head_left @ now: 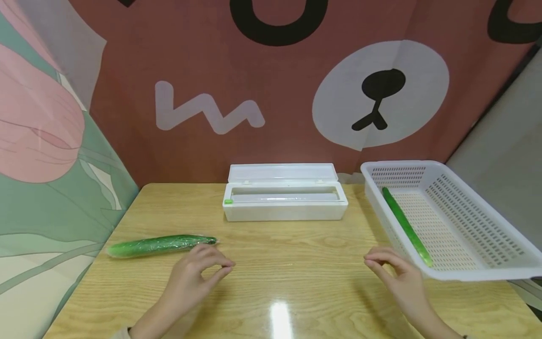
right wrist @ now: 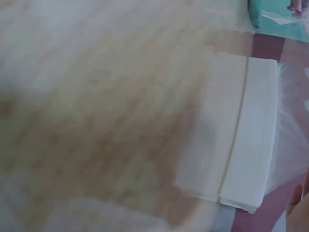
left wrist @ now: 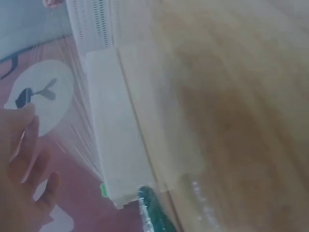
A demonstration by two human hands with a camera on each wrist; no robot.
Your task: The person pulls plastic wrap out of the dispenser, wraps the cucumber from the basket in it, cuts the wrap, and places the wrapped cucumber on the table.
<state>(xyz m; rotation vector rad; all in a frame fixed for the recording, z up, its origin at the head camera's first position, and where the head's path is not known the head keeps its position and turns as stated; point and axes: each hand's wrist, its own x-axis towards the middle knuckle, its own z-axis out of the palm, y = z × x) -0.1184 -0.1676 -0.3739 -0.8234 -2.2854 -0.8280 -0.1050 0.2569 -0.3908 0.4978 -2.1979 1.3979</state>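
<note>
Both hands are raised above the table, thumb and fingertips together. My left hand (head_left: 190, 278) pinches one side of a clear sheet of plastic wrap (left wrist: 79, 140), creased where it shows in the left wrist view. Across from it, my right hand (head_left: 400, 282) pinches the other side; the wrap (right wrist: 292, 140) also shows in the right wrist view. In the head view the film is hardly visible. A film-wrapped cucumber (head_left: 163, 245) lies just beyond the left hand, which overlaps its dark end. Behind the hands stands a white wrap dispenser (head_left: 283, 214), lid up, roll inside.
A white plastic basket (head_left: 487, 273) stands at the right, close to the right hand. Inside it, along the left wall, lies a bare cucumber (head_left: 406, 226). A printed curtain (head_left: 288, 117) hangs directly behind the wooden table (head_left: 292, 263).
</note>
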